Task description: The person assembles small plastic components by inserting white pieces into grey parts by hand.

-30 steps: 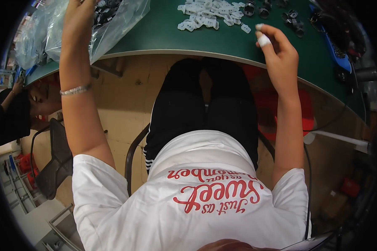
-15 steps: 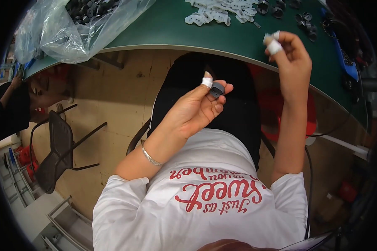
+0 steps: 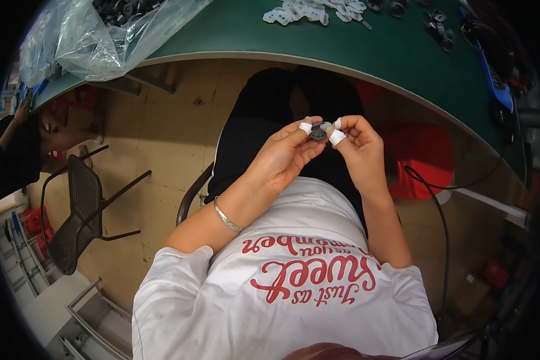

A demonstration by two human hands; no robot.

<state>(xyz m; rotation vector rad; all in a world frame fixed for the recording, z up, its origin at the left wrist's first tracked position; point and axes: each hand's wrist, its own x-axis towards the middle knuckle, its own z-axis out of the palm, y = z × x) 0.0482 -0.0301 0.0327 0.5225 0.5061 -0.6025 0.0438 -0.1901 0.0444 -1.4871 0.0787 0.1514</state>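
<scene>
Above my lap, my left hand (image 3: 284, 155) is closed on a small dark grey, rounded plastic part (image 3: 318, 133), pinched at its edge by the thumb and fingers. My right hand (image 3: 361, 149) meets it from the other side. Between its thumb and forefinger is a small translucent whitish piece (image 3: 326, 126), touching or just over the grey part; the fingers hide how the two sit together. White tape wraps fingertips on both hands.
A green table (image 3: 240, 39) curves ahead, bearing a heap of whitish plastic pieces (image 3: 294, 13) and several dark round parts (image 3: 438, 27). A clear plastic bag (image 3: 96, 57) of dark parts lies left, a blue tray (image 3: 498, 87) right. Another person's arm (image 3: 18, 117) shows far left.
My right hand has come down from the table's edge to the grey part in my left hand, bringing a small translucent piece. The left hand has shifted slightly right and turned the part.
</scene>
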